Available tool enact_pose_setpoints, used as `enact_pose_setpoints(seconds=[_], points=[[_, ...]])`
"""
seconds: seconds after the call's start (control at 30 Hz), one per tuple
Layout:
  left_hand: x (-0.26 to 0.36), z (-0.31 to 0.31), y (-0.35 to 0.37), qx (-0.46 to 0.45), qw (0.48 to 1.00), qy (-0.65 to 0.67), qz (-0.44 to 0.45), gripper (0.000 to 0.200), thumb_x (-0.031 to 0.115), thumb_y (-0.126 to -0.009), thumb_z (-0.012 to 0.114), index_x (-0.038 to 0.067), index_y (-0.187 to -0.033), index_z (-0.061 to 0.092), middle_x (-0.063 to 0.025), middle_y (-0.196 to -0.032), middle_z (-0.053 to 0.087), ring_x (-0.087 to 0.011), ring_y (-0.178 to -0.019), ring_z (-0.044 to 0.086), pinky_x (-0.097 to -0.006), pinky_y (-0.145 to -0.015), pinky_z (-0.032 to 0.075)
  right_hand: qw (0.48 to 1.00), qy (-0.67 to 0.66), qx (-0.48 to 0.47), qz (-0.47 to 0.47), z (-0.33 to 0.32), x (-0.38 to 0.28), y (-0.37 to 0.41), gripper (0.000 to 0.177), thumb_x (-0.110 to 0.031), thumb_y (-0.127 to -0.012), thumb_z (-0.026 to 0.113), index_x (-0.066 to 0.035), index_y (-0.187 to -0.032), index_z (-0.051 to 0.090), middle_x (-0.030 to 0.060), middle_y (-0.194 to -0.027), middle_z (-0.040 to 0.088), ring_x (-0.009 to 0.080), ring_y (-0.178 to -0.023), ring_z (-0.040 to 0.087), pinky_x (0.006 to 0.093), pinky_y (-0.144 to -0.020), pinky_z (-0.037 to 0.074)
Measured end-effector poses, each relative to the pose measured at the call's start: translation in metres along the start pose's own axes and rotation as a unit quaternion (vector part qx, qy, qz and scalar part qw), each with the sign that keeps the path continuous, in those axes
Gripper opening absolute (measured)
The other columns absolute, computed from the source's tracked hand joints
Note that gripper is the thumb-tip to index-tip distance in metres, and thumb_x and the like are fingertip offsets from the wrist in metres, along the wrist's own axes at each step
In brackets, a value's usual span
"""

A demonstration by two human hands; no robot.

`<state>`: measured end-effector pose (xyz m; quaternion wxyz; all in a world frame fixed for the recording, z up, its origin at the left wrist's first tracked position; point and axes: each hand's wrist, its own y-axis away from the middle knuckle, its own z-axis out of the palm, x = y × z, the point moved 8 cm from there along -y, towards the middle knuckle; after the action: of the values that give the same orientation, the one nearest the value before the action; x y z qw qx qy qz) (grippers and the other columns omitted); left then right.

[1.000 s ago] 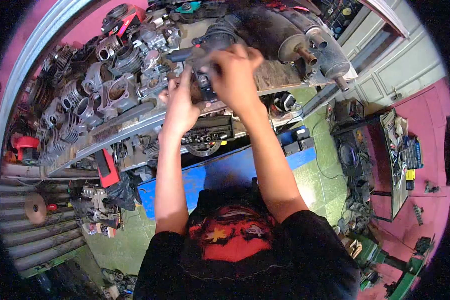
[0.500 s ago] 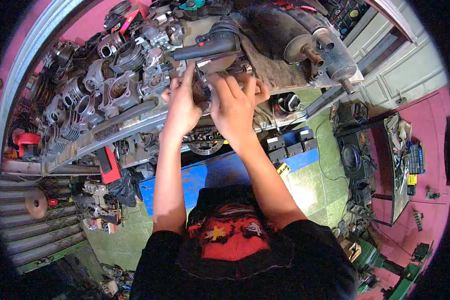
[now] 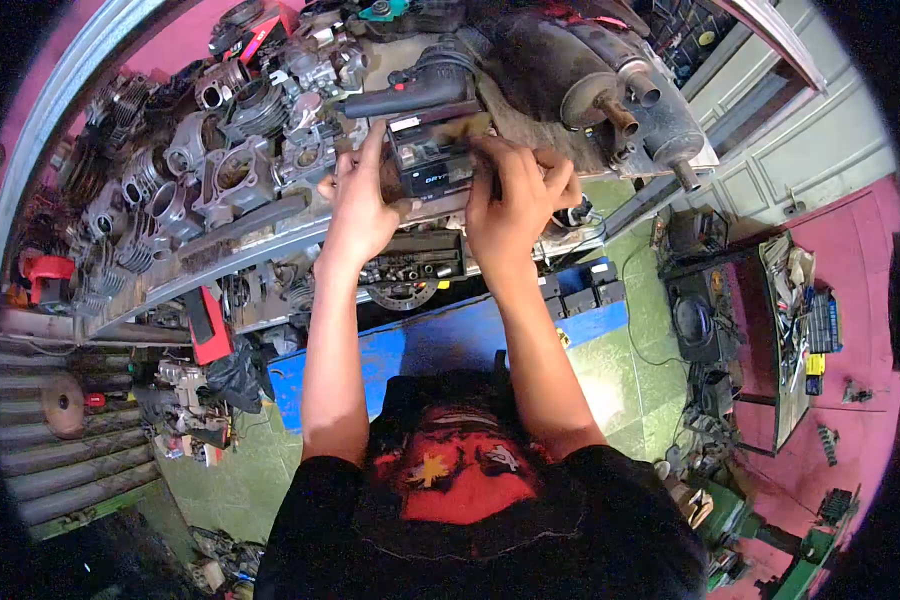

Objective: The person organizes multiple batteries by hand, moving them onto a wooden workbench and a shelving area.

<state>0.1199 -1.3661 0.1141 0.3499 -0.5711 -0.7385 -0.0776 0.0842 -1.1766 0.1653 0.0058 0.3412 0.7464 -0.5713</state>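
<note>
A black box point(image 3: 432, 160) with pale lettering and a white label near its far edge stands at the front of the workbench. Along its left side lies my left hand point(image 3: 363, 205), index finger stretched up the edge and thumb at the near corner, gripping it. My right hand point(image 3: 515, 190) has its fingers curled at the box's right edge; its fingertips are partly hidden. Just beyond the box sits a black angled part with a hose-like arm point(image 3: 415, 92). Metal engine cylinders point(image 3: 238, 172) crowd the bench to the left of my left hand.
Rusty exhaust mufflers point(image 3: 600, 105) occupy the bench's right end. Below its front edge are a tray of small metal parts point(image 3: 415, 262) and a blue board point(image 3: 370, 365) with several black boxes. A cluttered side table point(image 3: 792, 345) stands at right by the pink wall.
My right hand has shifted right, off the top of the box to its right edge, uncovering the lettering. My left hand stays at the left side.
</note>
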Motion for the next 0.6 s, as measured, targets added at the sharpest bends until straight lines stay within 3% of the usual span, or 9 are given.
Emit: enact_pose_setpoints(seconds=[0.07,0.13,0.2,0.33,0.47,0.5,0.53,0.6], points=[[-0.002,0.001,0.000,0.011,1.000,0.007,0.008,0.115,0.009,-0.066,0.093,0.012,-0.164,0.032,-0.0220,-0.142,0.057,-0.0375,-0.138,0.048,-0.0503,-0.114,0.023,0.996,0.087,0.004,0.012,0.010,0.010,0.013,0.037,-0.005,-0.079,0.073,-0.017,-0.114,0.073,0.0022,-0.102,0.069,0.0288,-0.107,0.057,0.0513,-0.100,0.030],[0.001,0.000,-0.001,0.021,0.999,0.013,0.023,0.116,0.010,-0.066,0.094,0.012,-0.164,0.032,-0.0226,-0.144,0.056,-0.0378,-0.139,0.047,-0.0510,-0.114,0.022,0.996,0.092,0.020,-0.002,0.017,0.016,0.030,0.042,-0.004,-0.076,0.072,-0.015,-0.117,0.071,0.0044,-0.107,0.067,0.0304,-0.109,0.055,0.0516,-0.099,0.031],[0.000,0.001,0.000,0.010,1.000,0.008,0.006,0.115,0.011,-0.067,0.094,0.012,-0.164,0.032,-0.0244,-0.148,0.053,-0.0377,-0.141,0.047,-0.0520,-0.115,0.022,0.994,0.099,0.015,0.031,0.018,0.023,0.039,0.032,-0.009,-0.077,0.075,-0.012,-0.108,0.069,0.0055,-0.096,0.063,0.0330,-0.104,0.054,0.0492,-0.096,0.032],[0.006,-0.004,0.002,0.038,0.999,-0.005,0.021,0.114,0.011,-0.067,0.094,0.013,-0.164,0.033,-0.0233,-0.146,0.056,-0.0373,-0.140,0.047,-0.0526,-0.115,0.021,0.989,0.098,0.023,0.112,0.014,0.049,0.056,0.030,-0.010,-0.081,0.077,-0.011,-0.108,0.066,0.0051,-0.101,0.065,0.0329,-0.104,0.054,0.0499,-0.096,0.031],[0.006,-0.005,0.003,0.043,0.999,0.005,0.011,0.112,0.012,-0.065,0.095,0.016,-0.162,0.038,-0.0192,-0.139,0.064,-0.0359,-0.136,0.049,-0.0538,-0.114,0.021,0.989,0.057,0.070,0.114,-0.008,0.037,0.032,0.038,-0.012,-0.090,0.076,-0.014,-0.127,0.069,0.0043,-0.100,0.066,0.0307,-0.102,0.054,0.0467,-0.095,0.032],[0.008,-0.007,0.003,0.057,0.998,0.001,0.019,0.112,0.013,-0.065,0.095,0.017,-0.162,0.040,-0.0176,-0.135,0.066,-0.0353,-0.134,0.051,-0.0539,-0.114,0.022,0.992,0.044,0.046,0.109,0.000,0.039,0.033,0.045,-0.011,-0.090,0.076,-0.016,-0.134,0.069,0.0047,-0.100,0.065,0.0309,-0.104,0.054,0.0463,-0.094,0.033],[0.010,-0.007,0.005,0.056,0.998,0.001,0.020,0.112,0.013,-0.065,0.095,0.017,-0.162,0.040,-0.0176,-0.135,0.066,-0.0353,-0.134,0.051,-0.0539,-0.114,0.022,0.995,0.049,-0.003,0.089,0.011,0.036,0.034,0.051,-0.009,-0.088,0.073,-0.014,-0.138,0.064,0.0085,-0.111,0.064,0.0358,-0.110,0.051,0.0507,-0.095,0.032],[0.017,-0.011,0.009,0.076,0.996,-0.037,0.016,0.113,0.018,-0.061,0.098,0.014,-0.160,0.042,-0.0165,-0.132,0.067,-0.0344,-0.129,0.052,-0.0543,-0.112,0.023,0.994,0.045,-0.026,0.092,0.020,0.030,0.042,0.045,-0.009,-0.086,0.074,-0.013,-0.131,0.068,0.0095,-0.107,0.065,0.0364,-0.109,0.052,0.0513,-0.096,0.033]])
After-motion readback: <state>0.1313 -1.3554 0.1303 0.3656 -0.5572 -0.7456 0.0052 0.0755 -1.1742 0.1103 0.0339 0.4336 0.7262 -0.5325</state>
